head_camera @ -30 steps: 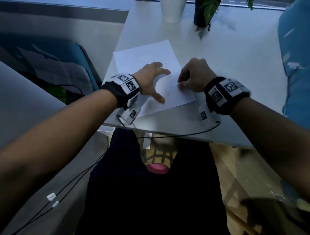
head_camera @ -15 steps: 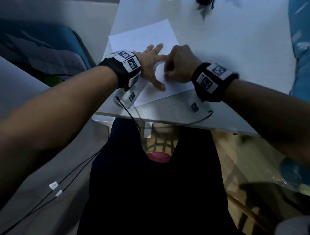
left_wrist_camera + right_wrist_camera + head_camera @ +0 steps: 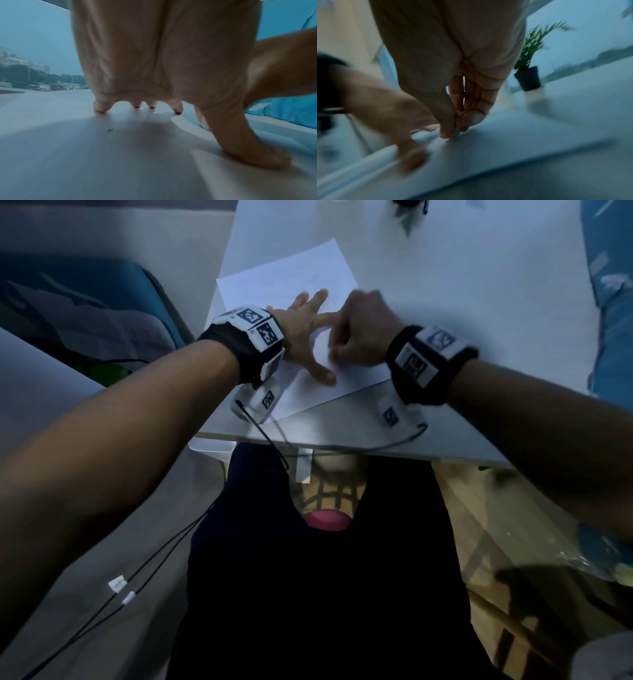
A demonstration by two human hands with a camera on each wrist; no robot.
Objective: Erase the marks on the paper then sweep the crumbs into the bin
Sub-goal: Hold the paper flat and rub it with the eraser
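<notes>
Head view, paper (image 3: 284,278) under spread left hand (image 3: 305,333), right hand (image 3: 363,330) pinching small eraser (image 3: 456,133) on it

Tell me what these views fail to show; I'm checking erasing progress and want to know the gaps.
- Eraser: the right hand pinches something small on the paper; fingers cover it in the head view, motion blur in the right wrist view.
- Pencil marks: too faint in the head view.
- Bin: in no view.
- Plant: cut off by the head view's top edge, blurred in the right wrist view.
</notes>
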